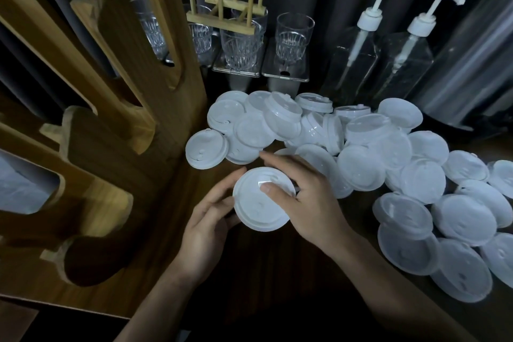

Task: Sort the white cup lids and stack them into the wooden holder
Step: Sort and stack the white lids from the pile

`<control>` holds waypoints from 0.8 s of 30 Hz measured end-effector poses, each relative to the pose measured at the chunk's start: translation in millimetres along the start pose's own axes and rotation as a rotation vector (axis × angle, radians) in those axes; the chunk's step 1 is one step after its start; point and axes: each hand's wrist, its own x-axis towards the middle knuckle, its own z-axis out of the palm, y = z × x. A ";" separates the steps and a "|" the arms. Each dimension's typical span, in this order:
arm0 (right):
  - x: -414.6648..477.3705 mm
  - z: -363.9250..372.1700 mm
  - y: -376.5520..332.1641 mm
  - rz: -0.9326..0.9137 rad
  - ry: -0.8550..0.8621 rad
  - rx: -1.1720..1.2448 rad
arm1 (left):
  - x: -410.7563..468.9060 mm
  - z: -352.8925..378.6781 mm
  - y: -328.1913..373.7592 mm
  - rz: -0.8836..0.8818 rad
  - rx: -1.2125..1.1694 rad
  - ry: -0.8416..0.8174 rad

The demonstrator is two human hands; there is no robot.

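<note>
So we've got one white lid pinched between both hands just above the dark bench, left hand cupping its edge, right hand with its thumb on top, the big lid pile just behind and the wooden holder off left.

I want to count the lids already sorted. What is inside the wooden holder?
Through one opening of the wooden holder, at the far left, something pale white shows, possibly stacked lids. The other slots look dark; wood covers their insides.
</note>
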 end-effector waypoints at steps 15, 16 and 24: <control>-5.9 -7.4 -11.0 0.293 -0.012 0.255 | -0.5 -0.2 -3.4 0.078 -0.020 0.060; -5.4 -6.9 -11.0 0.303 0.005 0.243 | -0.5 -0.5 -3.6 0.081 -0.010 0.042; -1.6 -5.9 -11.9 0.351 0.058 0.229 | -3.2 -1.7 -2.6 0.049 -0.001 -0.064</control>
